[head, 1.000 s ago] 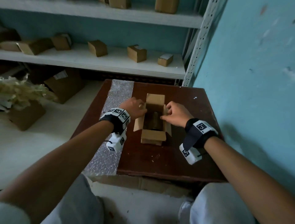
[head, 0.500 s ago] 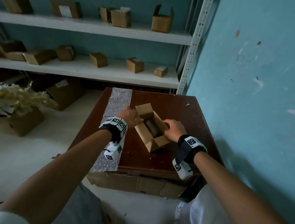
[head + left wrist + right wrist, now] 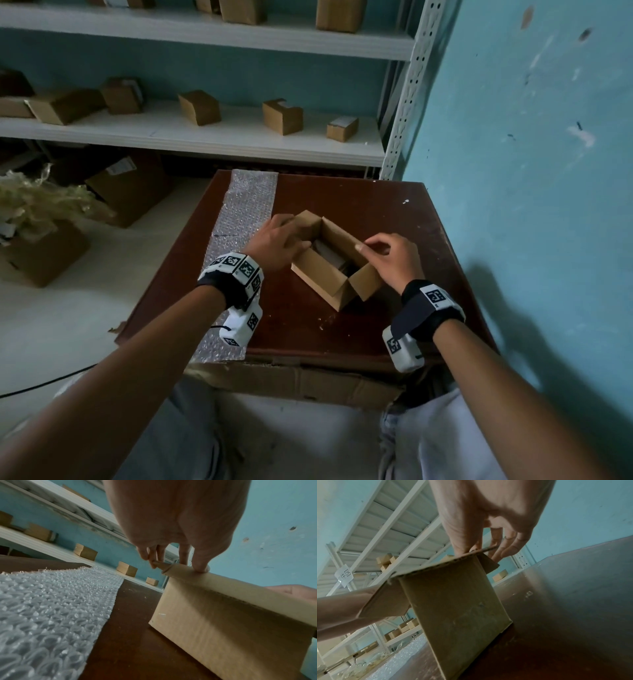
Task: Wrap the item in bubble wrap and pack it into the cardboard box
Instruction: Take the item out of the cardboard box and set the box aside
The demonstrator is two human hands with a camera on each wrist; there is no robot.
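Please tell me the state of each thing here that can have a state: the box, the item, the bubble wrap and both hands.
cardboard box: open, flaps not closed, standing on the table.
wrapped item: lying inside the box, partly hidden.
bubble wrap sheet: spread flat along the table's left edge.
left hand: pinches the left flap.
right hand: pinches the right flap.

My forearms are bare. Each wrist wears a black strap point(image 3: 224, 287) topped with a white block printed with black square tags point(image 3: 236, 267), and a white tagged camera pod point(image 3: 402, 349) hangs beneath. A thin black cable point(image 3: 219, 328) loops off the left pod. Light grey trousers point(image 3: 442, 442) cover my legs.
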